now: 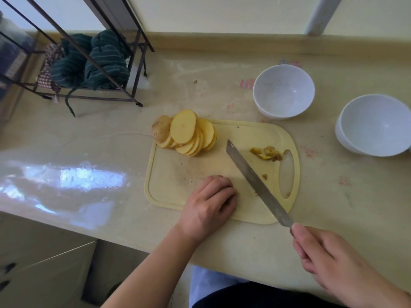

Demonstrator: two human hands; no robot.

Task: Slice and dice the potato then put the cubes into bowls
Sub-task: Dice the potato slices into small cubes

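A fanned stack of yellow potato slices (189, 134) lies at the far left corner of the pale yellow cutting board (175, 174), with a skin-covered end piece (160, 128) leaning on it. Potato scraps (266, 153) lie by the board's handle hole. My left hand (209, 205) rests knuckles-up on the board's near part with its fingers curled down; whatever is under it is hidden. My right hand (329, 261) grips the handle of a long knife (255, 181), whose blade slants across the board just right of my left hand. Two empty white bowls (283, 92) (375, 125) stand to the right.
A dark metal rack (93, 63) holding green striped cloths stands at the back left on the glossy beige counter (66, 141). The counter's front edge runs just below my left wrist. A wall ledge borders the far side.
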